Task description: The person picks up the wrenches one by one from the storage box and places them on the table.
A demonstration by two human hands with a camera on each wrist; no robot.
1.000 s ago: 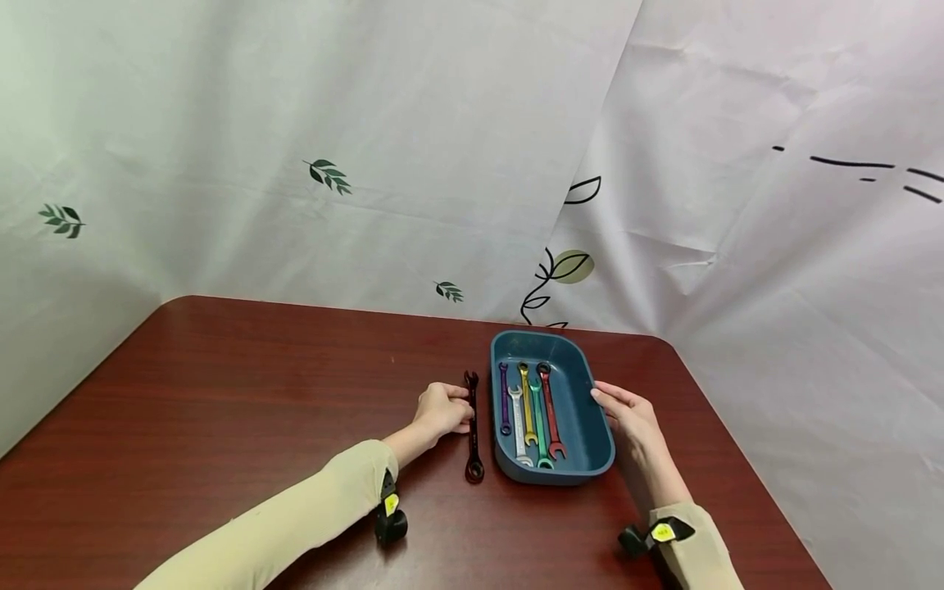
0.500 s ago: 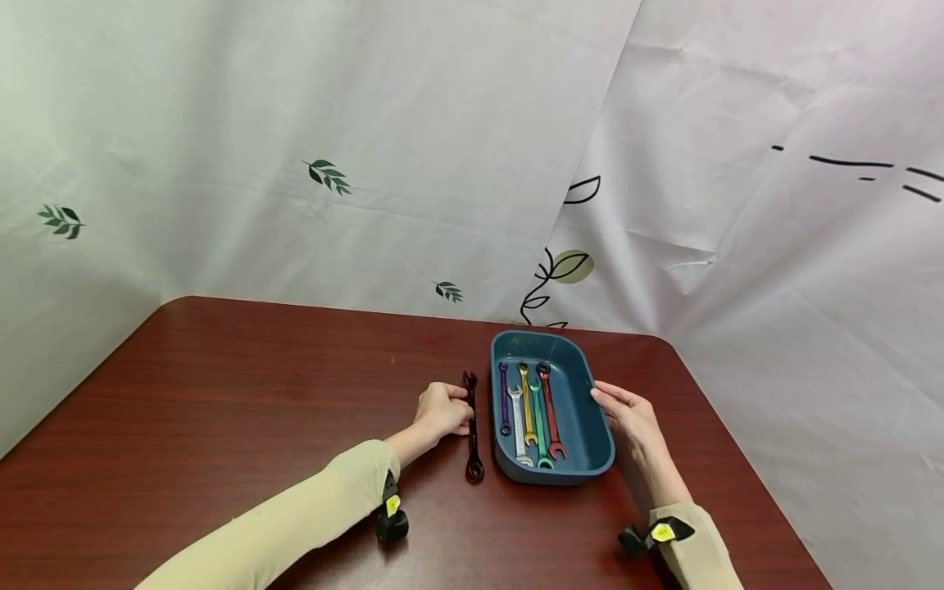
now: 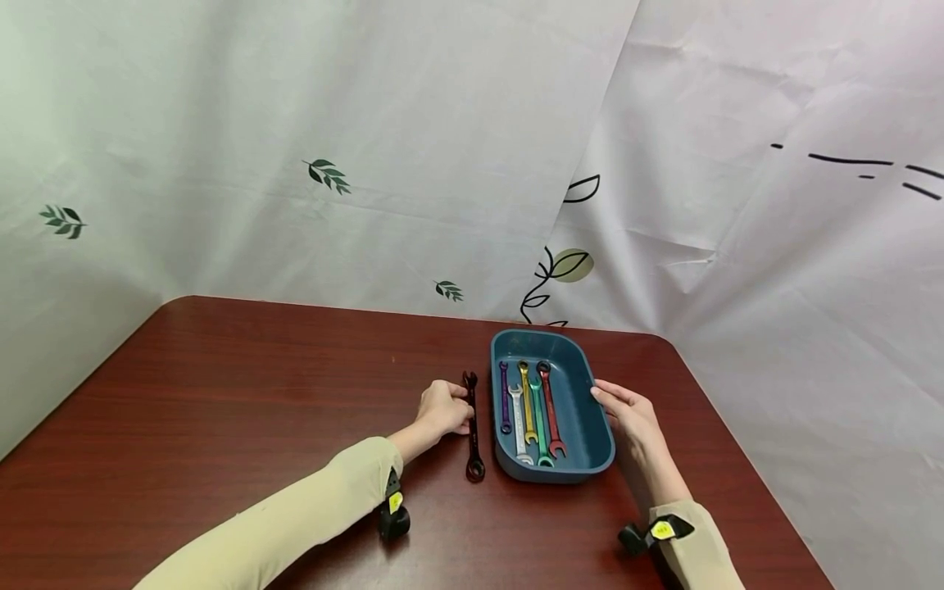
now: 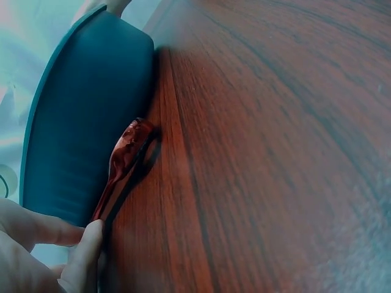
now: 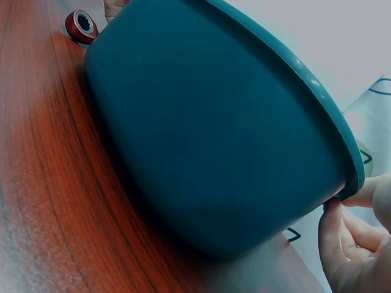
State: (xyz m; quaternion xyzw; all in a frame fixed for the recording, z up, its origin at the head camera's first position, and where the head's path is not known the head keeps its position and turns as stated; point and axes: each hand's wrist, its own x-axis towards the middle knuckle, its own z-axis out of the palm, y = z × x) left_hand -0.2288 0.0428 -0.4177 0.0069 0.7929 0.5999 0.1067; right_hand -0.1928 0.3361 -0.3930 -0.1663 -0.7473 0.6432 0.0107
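Just left of a blue plastic bin (image 3: 578,401), my left hand (image 3: 442,411) pinches a dark combination wrench (image 3: 474,452) near its middle. The wrench lies lengthwise along the bin, low at the tabletop; its ring end (image 4: 129,146) and a shadow beside it show in the left wrist view. My right hand (image 3: 633,422) grips the bin's right rim, thumb on the rim and fingers under it in the right wrist view. Inside the bin lie a purple wrench (image 3: 505,401), a silver wrench (image 3: 519,426), a yellow wrench (image 3: 527,406), a green wrench (image 3: 541,426) and a red wrench (image 3: 550,414).
The reddish-brown wooden table (image 3: 280,369) spreads widely to the left of the bin. A pale curtain (image 3: 413,164) printed with leaves hangs along its back and sides. Each wrist wears a black strap with a small camera (image 3: 393,520).
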